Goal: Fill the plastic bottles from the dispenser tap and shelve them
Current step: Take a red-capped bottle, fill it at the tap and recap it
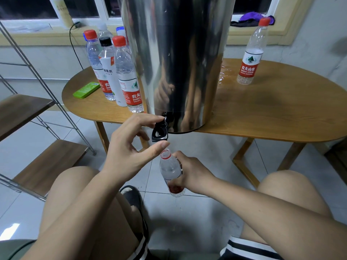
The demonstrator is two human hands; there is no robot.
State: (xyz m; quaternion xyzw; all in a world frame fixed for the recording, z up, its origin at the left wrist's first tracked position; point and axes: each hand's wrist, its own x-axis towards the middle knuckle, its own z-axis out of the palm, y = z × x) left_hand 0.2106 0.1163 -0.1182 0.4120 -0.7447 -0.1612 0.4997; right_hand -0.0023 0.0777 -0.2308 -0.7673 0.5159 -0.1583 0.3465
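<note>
A tall steel dispenser [178, 59] stands on the wooden table [262, 113], its black tap [160, 131] hanging over the front edge. My left hand [131, 145] is at the tap; the index fingertip touches the tap's top and the thumb reaches under the spout. My right hand [189, 174] grips an uncapped clear bottle [170, 170] with a red neck ring, its mouth just below the tap. The bottle tilts slightly and looks nearly empty. Several capped bottles [125, 72] stand left of the dispenser. One red-capped bottle [250, 53] stands on the right.
A green flat case [86, 90] lies at the table's left. Spilled water [223, 74] wets the tabletop right of the dispenser. A metal-framed shelf with wooden boards [47, 162] stands at the left. My knees flank the tiled floor, with a black slipper [132, 197] below.
</note>
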